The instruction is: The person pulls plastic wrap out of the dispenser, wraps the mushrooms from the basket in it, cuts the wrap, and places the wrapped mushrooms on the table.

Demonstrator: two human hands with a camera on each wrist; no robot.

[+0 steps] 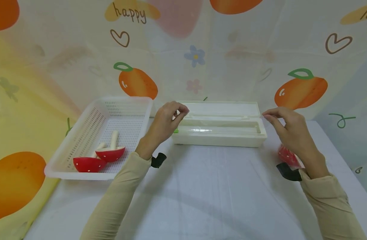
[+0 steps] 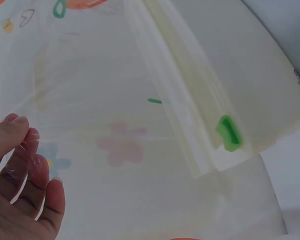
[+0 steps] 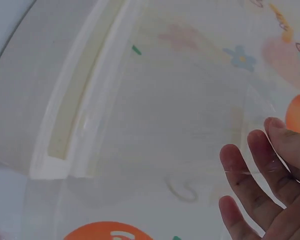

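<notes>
Clear film (image 2: 140, 165), faint from the head view, shows pinched in wrist views.

Head view: looks forward and down from above the near table edge, taking in both forearms, the white dispenser box (image 1: 219, 128) and the patterned backdrop (image 1: 201, 56).
Left wrist view: very close, facing the box's left end (image 2: 225, 135).
Right wrist view: equally close, facing its right end (image 3: 65, 125).
Shared: box and backdrop.
</notes>
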